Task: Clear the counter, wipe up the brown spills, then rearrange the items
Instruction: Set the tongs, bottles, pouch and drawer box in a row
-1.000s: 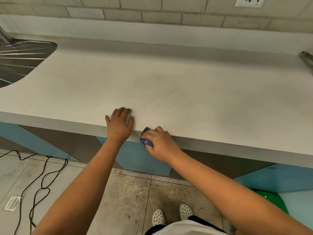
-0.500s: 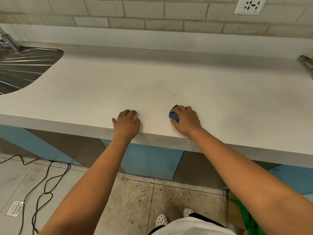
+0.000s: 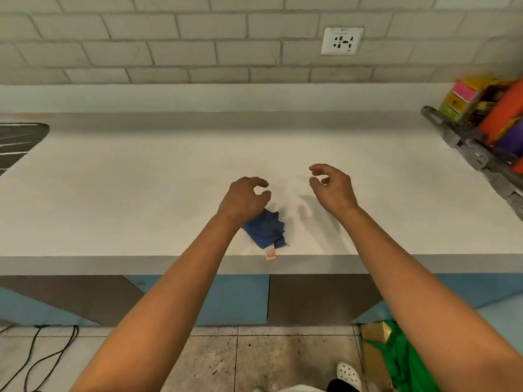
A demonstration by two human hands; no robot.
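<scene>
Counter (image 3: 141,193): pale, bare
Cloth (image 3: 266,232): blue, crumpled, near front edge
Left hand (image 3: 244,199): loosely curled, empty
Right hand (image 3: 332,188): loosely curled, empty

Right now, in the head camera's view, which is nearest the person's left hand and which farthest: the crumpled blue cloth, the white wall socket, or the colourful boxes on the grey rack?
From the left hand:
1. The crumpled blue cloth, lying on the white counter just below and right of that hand.
2. The white wall socket, up on the tiled wall, to the right.
3. The colourful boxes on the grey rack, at the far right edge.
</scene>
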